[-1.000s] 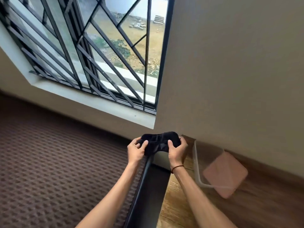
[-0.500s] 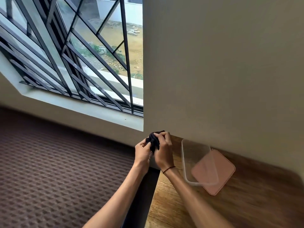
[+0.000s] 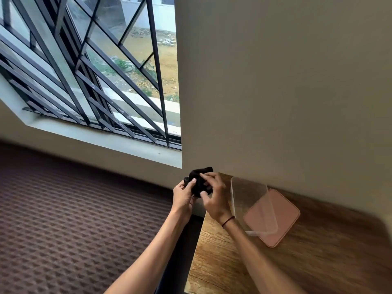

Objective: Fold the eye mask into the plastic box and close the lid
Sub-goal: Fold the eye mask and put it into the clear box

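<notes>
Near: two forearms reach forward from the lower edge of the view, above the table's (image 3: pixel 222 251) left edge; a thin dark band is worn on the right wrist.

Left hand (image 3: pixel 184 197): grip closed on the left side of the mask (image 3: pixel 198 181), thumb pressed on the cloth.

Right hand (image 3: pixel 213 198): grip pinching the mask from the right, fingertips (image 3: pixel 202 176) laid over the top fold, thumb below.

Mask: black, bunched into a compact wad between both hands, held in the air over the table's far left corner, touching nothing else. How many folds have been made cannot be told.

Farther: clear box (image 3: pixel 250 200) open on the table near the far edge, just right of the right hand, apparently empty. Pink lid (image 3: pixel 280 221) lies flat beside it, partly under the box's right side.

Step judged in hand: folding, near its end. Next move is judged to call for the wad to be kept pinched tight, carried right and lowered into the box before release; the lid is then to be pulled free and pressed on.
</notes>
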